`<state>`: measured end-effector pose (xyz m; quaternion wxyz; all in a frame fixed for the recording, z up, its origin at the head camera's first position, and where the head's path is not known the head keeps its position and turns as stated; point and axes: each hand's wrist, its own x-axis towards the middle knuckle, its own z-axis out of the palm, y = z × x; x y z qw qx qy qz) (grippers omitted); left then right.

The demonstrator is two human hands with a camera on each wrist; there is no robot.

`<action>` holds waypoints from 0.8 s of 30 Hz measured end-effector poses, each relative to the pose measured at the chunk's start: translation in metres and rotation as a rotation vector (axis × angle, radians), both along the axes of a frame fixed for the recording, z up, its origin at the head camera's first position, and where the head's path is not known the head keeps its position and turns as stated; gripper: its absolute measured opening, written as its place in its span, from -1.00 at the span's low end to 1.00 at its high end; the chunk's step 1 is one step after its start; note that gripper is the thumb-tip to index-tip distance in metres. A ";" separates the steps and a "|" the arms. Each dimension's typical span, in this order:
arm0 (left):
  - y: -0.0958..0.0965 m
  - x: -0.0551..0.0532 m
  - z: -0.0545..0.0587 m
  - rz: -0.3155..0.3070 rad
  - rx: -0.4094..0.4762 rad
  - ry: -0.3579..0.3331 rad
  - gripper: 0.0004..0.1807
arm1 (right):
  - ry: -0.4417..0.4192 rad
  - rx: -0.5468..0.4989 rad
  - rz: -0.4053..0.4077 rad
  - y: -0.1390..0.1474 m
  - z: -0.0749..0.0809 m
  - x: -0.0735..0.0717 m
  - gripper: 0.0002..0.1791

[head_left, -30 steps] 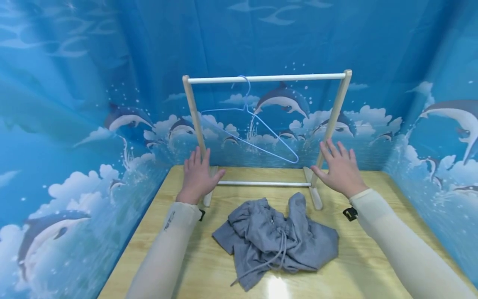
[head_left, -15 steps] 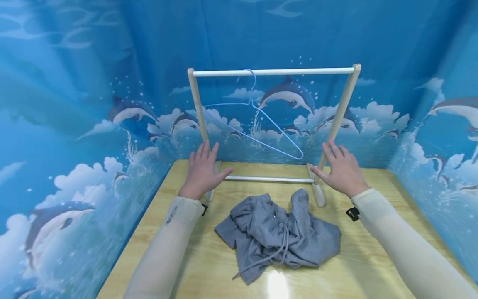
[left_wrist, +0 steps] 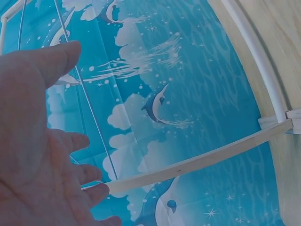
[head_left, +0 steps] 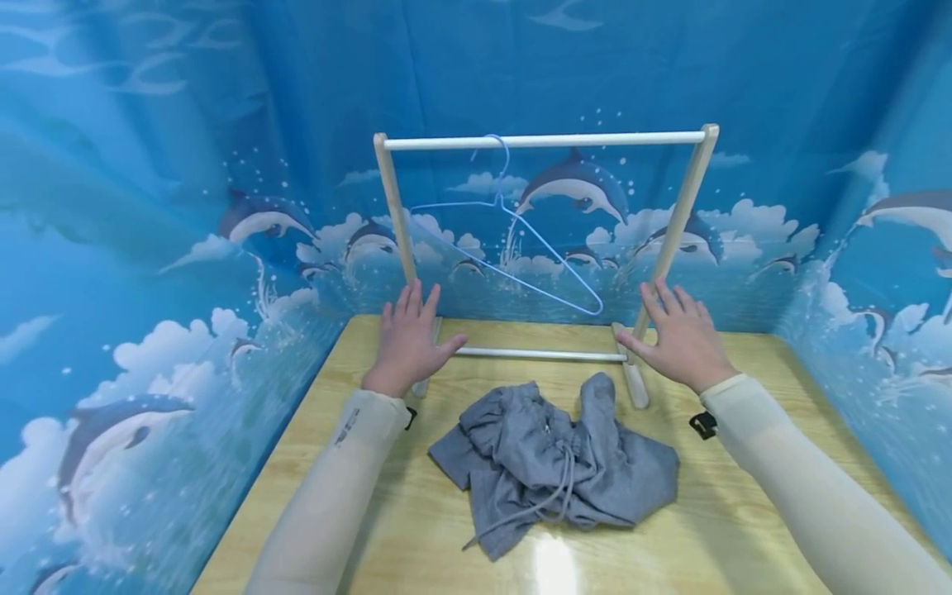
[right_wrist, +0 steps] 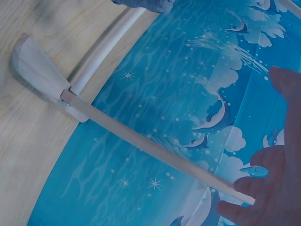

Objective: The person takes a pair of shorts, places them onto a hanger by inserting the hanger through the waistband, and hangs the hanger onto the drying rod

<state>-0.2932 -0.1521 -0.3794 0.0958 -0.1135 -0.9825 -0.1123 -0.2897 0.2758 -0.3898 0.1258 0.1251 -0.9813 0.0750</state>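
Two hands before a wooden rack, seen from the head; the rack (head_left: 602,139) stands upright at the far part of the table (head_left: 744,512), its white top bar running from left to right; the left hand (head_left: 412,347) is at the left upright (head_left: 394,207), the right hand (head_left: 684,343) at the right upright (head_left: 680,215); in both hands the fingers are extended and the thumb stands well apart from them, pointing inward, with the grip clamped on neither post. In the head view the fingertips overlap the posts; whether they touch the wood cannot be told, and the two wrist views, where fingertips likewise overlap each upright, leave it unsettled.

A thin blue hanger (head_left: 499,201) hangs by its hook from the top bar, left of the middle, its lower wire slanting down to the right; a white lower bar (head_left: 541,356) joins the uprights near their feet. A crumpled grey garment (head_left: 550,471) lies on the table, on the near side of the rack and between the forearms; its drawstring (head_left: 568,475) trails toward the near left. Pale sleeves (head_left: 803,471) cover both forearms; a black strap fitting (head_left: 702,425) shows at the right wrist; a blue backdrop (head_left: 558,66) with dolphins, clouds and spray encloses the far, left and right sides.
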 end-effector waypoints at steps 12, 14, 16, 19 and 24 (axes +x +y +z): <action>-0.003 0.002 -0.007 0.037 0.052 -0.017 0.07 | -0.039 -0.023 0.040 -0.006 0.000 0.001 0.16; -0.003 0.003 -0.008 0.041 0.063 -0.026 0.08 | -0.041 -0.025 0.042 -0.006 0.000 0.001 0.16; -0.004 0.002 -0.009 0.042 0.069 -0.026 0.08 | -0.045 -0.024 0.042 -0.006 -0.001 0.001 0.16; -0.006 0.002 -0.010 0.048 0.077 -0.017 0.08 | -0.045 -0.026 0.046 -0.006 -0.001 0.001 0.16; -0.009 0.002 -0.008 0.066 0.091 -0.006 0.09 | -0.032 -0.029 0.066 -0.009 -0.001 0.000 0.16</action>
